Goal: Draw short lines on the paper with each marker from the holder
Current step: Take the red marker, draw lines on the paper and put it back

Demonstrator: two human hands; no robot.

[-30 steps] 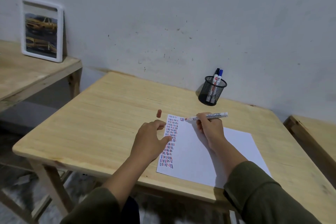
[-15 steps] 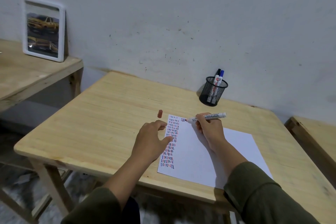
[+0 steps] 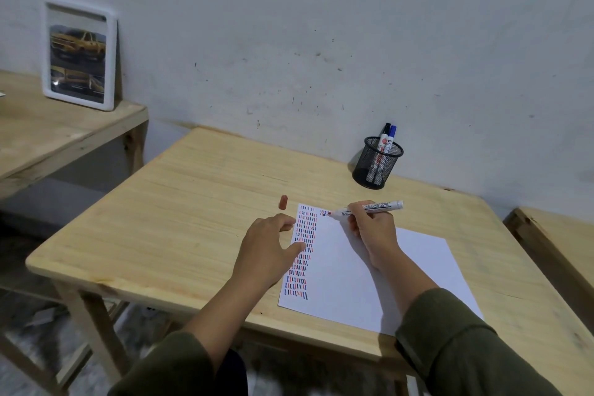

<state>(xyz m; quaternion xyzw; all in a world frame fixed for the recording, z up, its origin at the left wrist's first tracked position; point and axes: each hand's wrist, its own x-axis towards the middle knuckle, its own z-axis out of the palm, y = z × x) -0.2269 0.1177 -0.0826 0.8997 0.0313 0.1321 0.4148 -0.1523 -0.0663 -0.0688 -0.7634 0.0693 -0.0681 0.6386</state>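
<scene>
– Paper [image 3: 369, 273]?
– Flat nr the bench [image 3: 160, 235] front edge; left hand [image 3: 270, 251] pins it, fingers spread, holding nothing.
– Marker [image 3: 366, 208]?
– Right hand [image 3: 373, 231] fingers clamped on it, barrel lying sideways, red tip at paper's far-left corner. Cap [image 3: 283, 202] just left; holder [image 3: 377, 162] behind.

A light wooden table [image 3: 180, 202] against a grey wall carries a white paper [image 3: 369, 283] near its front edge, a red cap [image 3: 283, 202] just beyond the sheet's far-left corner, and a black mesh holder [image 3: 376, 167] at the back.
</scene>
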